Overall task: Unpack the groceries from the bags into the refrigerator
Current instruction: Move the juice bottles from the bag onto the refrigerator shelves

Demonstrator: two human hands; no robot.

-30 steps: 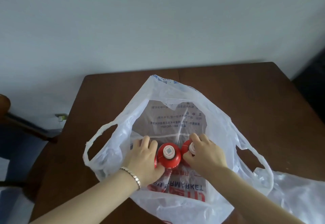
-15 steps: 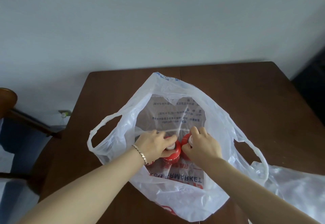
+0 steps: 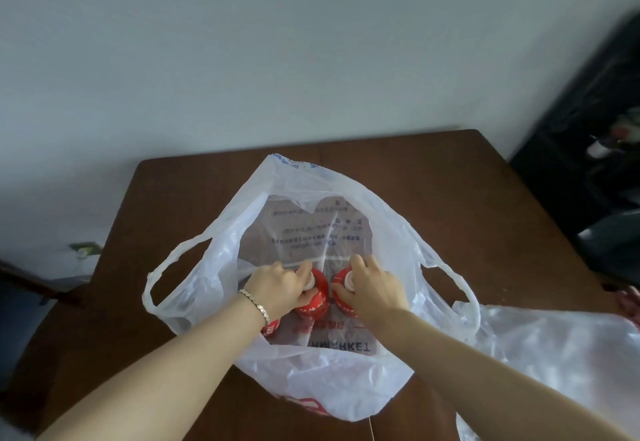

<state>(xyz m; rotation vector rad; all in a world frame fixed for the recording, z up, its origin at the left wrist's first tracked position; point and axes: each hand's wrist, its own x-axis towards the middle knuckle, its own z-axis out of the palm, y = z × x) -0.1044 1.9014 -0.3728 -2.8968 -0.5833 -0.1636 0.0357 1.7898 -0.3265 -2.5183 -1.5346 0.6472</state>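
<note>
Left hand point(image 3: 277, 284) gripping white cap of red plastic bottle point(image 3: 316, 296); right hand point(image 3: 373, 286) gripping cap of second red plastic bottle point(image 3: 338, 277) beside it. Both bottles standing inside open white translucent plastic bag point(image 3: 346, 388), sitting on brown wooden table point(image 3: 450, 198).

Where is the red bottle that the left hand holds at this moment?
In the head view, the red bottle sits inside the open white bag on the brown table, just left of the second red bottle in the right hand.

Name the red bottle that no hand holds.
The leftmost red bottle, under the left wrist; the left hand and right hand each grip another.
</note>
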